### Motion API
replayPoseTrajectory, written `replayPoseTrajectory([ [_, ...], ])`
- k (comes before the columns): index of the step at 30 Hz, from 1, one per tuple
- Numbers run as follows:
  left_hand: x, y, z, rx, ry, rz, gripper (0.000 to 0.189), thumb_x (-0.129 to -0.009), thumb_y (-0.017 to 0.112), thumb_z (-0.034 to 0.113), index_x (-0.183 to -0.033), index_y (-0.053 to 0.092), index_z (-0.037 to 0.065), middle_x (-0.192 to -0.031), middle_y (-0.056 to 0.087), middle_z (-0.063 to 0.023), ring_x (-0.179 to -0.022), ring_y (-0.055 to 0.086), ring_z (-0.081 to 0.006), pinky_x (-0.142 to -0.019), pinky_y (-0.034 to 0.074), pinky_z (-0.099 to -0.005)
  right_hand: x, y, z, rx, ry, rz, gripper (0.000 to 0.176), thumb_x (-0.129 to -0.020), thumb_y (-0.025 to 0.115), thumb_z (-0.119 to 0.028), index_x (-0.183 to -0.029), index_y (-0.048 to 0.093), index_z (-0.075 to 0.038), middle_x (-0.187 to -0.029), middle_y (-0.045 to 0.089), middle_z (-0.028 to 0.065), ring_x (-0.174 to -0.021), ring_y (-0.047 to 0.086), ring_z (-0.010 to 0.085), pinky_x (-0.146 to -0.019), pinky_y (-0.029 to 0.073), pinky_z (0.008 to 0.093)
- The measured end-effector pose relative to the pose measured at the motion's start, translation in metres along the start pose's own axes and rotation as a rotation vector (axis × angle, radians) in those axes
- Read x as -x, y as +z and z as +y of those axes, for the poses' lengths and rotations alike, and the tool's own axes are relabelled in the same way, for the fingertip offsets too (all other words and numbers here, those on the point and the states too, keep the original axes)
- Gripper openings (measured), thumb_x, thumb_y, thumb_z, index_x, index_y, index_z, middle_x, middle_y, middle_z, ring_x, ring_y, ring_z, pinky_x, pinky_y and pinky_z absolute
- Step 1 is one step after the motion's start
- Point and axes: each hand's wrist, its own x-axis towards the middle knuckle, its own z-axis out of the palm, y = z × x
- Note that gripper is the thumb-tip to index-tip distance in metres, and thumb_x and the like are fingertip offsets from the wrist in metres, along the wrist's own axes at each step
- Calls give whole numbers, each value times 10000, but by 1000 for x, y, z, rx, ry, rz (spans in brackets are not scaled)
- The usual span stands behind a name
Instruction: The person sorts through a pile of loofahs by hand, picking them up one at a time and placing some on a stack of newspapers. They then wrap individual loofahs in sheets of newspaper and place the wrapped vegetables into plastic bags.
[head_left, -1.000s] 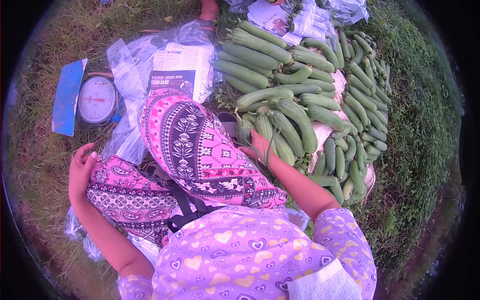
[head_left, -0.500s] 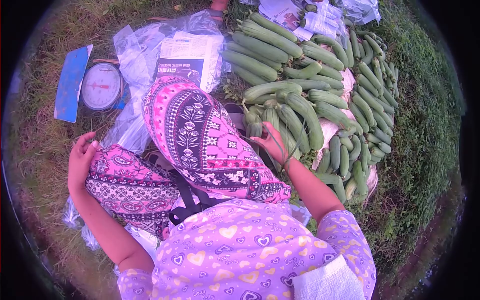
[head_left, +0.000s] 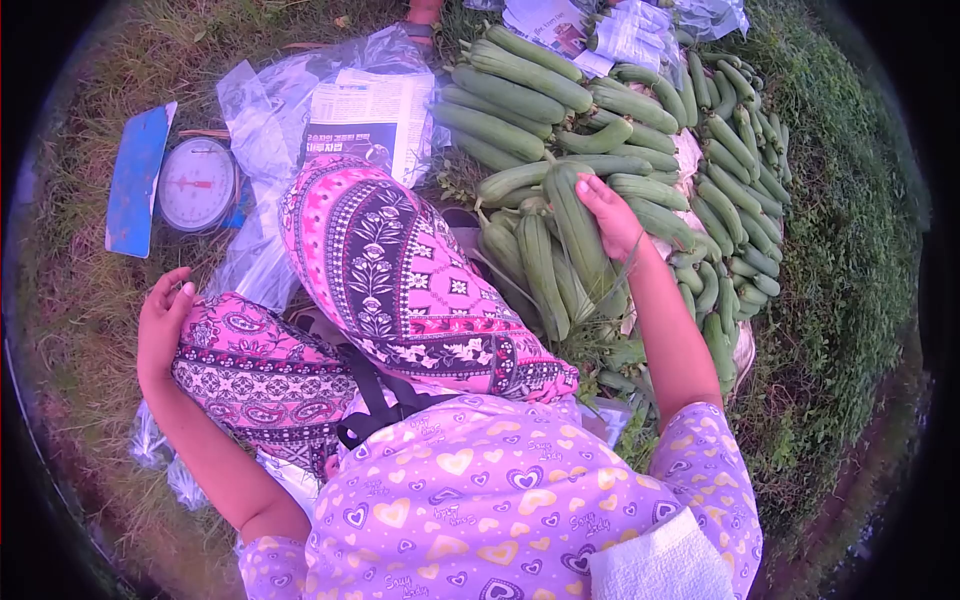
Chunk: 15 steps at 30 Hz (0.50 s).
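Observation:
My right hand [head_left: 613, 218] is wrapped round the side of a long green luffa gourd [head_left: 577, 235], its thumb on top near the upper end. Several more luffa gourds [head_left: 543, 275] lie bunched under and beside it, close to my raised knee. A few thin grass blades hang by my right wrist. Out at the left, my left hand [head_left: 163, 315] rests by my other knee with its fingers loosely bent and apart, and nothing shows in it.
A large heap of gourds [head_left: 735, 190] lies on a pale cloth at right. Left of my knees are a dial scale [head_left: 198, 185], a blue board [head_left: 138, 180], plastic sheeting [head_left: 265, 120] and newspaper [head_left: 408, 125]. A person's foot [head_left: 422, 18] shows at the top edge.
My right hand has moved up and right from the gourds near my knee and now grips one gourd lying across the others. My left hand stays put.

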Motion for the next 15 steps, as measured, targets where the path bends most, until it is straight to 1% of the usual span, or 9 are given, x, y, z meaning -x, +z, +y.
replayPoseTrajectory([
  [1,1,-1,1,-3,-5,-4,416,-896,613,241,-1220,525,-4,-878,631,-50,-798,575,-84,-750,444,-218,-2,3,9,114,-2,20,452,-924,581,-355,-1256,473,-68,-1015,637,94,-927,591,133,-800,489,307],
  [2,1,-1,1,-7,-10,-6,413,-896,612,240,-1219,526,-3,-882,634,-53,-800,577,-85,-751,445,-218,-2,4,17,272,20,90,470,-894,636,-315,-1247,463,-55,-973,640,84,-896,589,115,-783,477,281],
  [5,1,-2,-3,6,0,2,399,-900,607,231,-1216,527,1,-874,640,-59,-794,580,-86,-745,449,-221,1,8,44,307,-59,123,476,-890,643,-284,-1252,452,-40,-962,648,87,-866,603,135,-775,479,285],
  [9,5,-3,-7,1,1,21,384,-899,607,218,-1211,531,6,-858,647,-57,-776,584,-87,-737,452,-223,17,31,42,716,-155,351,495,-851,681,-240,-1251,471,-37,-981,670,136,-851,636,174,-759,484,282],
  [10,7,-1,-4,-8,-5,31,383,-899,608,216,-1210,531,7,-855,647,-55,-771,583,-86,-736,452,-224,21,38,42,619,-200,370,451,-826,695,-213,-1207,524,-43,-997,661,154,-882,648,209,-768,493,294],
  [13,9,-1,-9,-2,0,46,387,-893,610,208,-1212,531,4,-845,648,-51,-758,585,-84,-729,451,-223,17,38,46,1115,-379,458,407,-803,708,-184,-1158,570,-40,-1019,642,153,-909,642,242,-785,499,326],
  [15,8,-3,-10,13,-4,30,390,-891,610,205,-1213,530,-1,-844,649,-53,-760,586,-83,-726,450,-222,13,33,39,965,-469,444,377,-792,708,-160,-1128,590,-34,-1024,629,151,-905,635,252,-796,497,341],
])
